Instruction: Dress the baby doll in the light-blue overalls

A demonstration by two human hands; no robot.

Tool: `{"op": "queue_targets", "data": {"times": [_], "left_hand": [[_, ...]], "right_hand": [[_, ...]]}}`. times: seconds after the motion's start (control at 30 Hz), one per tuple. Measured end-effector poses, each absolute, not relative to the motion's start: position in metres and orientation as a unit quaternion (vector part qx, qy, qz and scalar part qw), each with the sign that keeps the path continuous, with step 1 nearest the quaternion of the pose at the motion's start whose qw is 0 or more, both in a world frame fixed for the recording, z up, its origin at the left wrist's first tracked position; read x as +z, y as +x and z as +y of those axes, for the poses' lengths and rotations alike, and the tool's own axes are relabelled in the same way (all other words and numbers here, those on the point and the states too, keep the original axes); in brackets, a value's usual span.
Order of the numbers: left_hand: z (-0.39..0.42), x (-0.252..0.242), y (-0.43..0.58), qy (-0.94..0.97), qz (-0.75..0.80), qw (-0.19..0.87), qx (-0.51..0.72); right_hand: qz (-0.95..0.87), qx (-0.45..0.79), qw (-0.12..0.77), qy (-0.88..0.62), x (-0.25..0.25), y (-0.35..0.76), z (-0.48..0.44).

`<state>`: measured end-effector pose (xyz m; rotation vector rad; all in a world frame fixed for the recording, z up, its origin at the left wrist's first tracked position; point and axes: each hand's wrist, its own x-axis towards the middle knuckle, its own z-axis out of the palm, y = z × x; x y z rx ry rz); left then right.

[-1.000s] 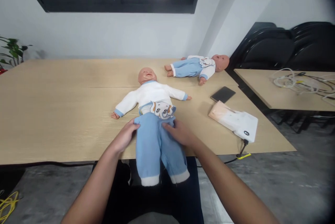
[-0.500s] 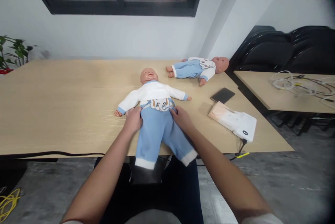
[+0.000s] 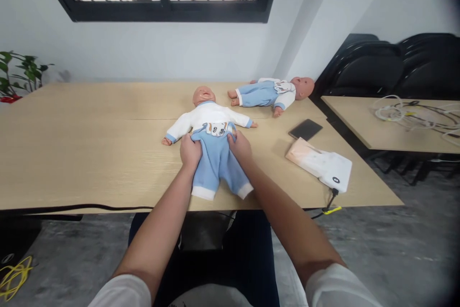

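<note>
A baby doll (image 3: 204,95) lies face up on the table, its head toward the wall. It wears a white top (image 3: 208,114) with blue cuffs and collar. Blue pants (image 3: 212,156) with white hems cover its lower body, and a cartoon face print shows at their upper edge. My left hand (image 3: 190,151) is closed on the left side of the pants' waist. On the opposite side, my right hand (image 3: 240,147) pinches the waist. The doll's feet are hidden, and the hems rest near the front edge.
A second dressed doll (image 3: 264,93) lies at the back right of the table (image 3: 89,153). A dark phone (image 3: 305,129) and a white device (image 3: 319,163) with a cable lie to the right. Another table with tangled cables (image 3: 409,113) and stacked black chairs (image 3: 377,67) stand beyond.
Both hands have moved up toward the doll's chest, carrying the pants' waist with them. The hems have shifted from over the table's edge onto the tabletop, and the doll has slid slightly toward the wall.
</note>
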<state>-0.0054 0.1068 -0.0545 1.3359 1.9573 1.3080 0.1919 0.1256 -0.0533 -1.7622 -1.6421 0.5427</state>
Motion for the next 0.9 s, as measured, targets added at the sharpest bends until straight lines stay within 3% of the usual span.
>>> {"op": "queue_targets", "data": {"times": [0.1, 0.23, 0.33, 0.43, 0.63, 0.9], "left_hand": [[0.101, -0.055, -0.010, 0.462, 0.708, 0.231, 0.482], [0.058, -0.053, -0.013, 0.377, 0.699, 0.324, 0.514], [0.022, -0.047, -0.013, 0.361, 0.646, 0.455, 0.496], [0.010, -0.040, -0.012, 0.388, 0.627, 0.509, 0.444], [0.044, -0.038, -0.001, 0.486, 0.653, 0.434, 0.386], [0.060, -0.049, 0.001, 0.475, 0.691, 0.395, 0.375]], "right_hand": [[-0.632, 0.160, 0.331, -0.682, -0.035, 0.201, 0.111], [-0.705, -0.016, 0.421, -0.571, -0.017, 0.198, 0.018], [-0.847, -0.032, 0.381, -0.368, -0.032, 0.175, -0.064], [-0.834, -0.027, 0.341, -0.432, -0.057, 0.153, -0.103], [-0.754, -0.073, 0.327, -0.565, -0.069, 0.148, -0.081], [-0.766, -0.078, 0.293, -0.568, -0.068, 0.156, -0.070]]}}
